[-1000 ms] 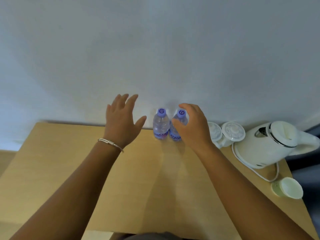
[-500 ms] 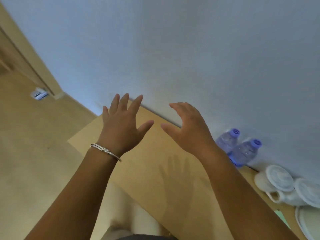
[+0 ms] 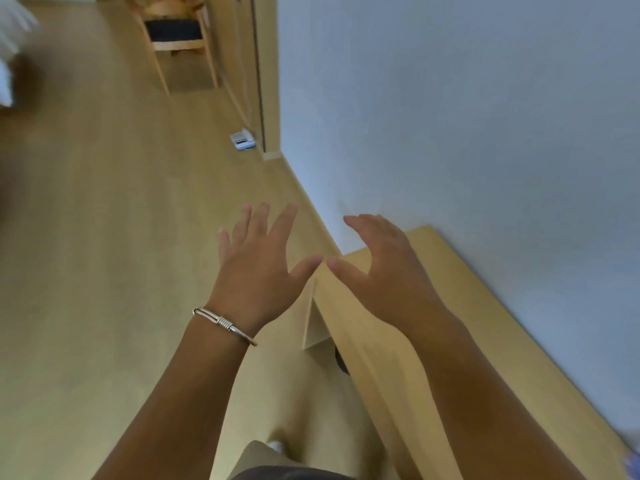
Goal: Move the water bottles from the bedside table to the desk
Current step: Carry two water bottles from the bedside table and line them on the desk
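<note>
The fingers (image 3: pixel 263 220) of the left hand (image 3: pixel 258 271) are straight and spread apart, holding nothing; those of the right hand (image 3: pixel 384 268) are apart too, slightly bent, thumb out toward the left thumb, and also hold nothing. The two thumb tips come near each other but do not touch. Both hands hang in the air, palms down: the left over the floor (image 3: pixel 104 237), the right over the near corner of the worktop (image 3: pixel 460 306). One bracelet (image 3: pixel 225 323), silver with a coiled middle, circles the left wrist. The worktop is pale wood and runs along the wall (image 3: pixel 450 116) toward the lower right. At the frame's lower right edge one blurred blue-violet patch (image 3: pixel 633 460) shows on the worktop; it may be a bottle, but I cannot tell, nor count any. Farther off, one small white device (image 3: pixel 243 140) lies on the floor by the wall, and one wooden chair (image 3: pixel 176 39) stands beyond it.
</note>
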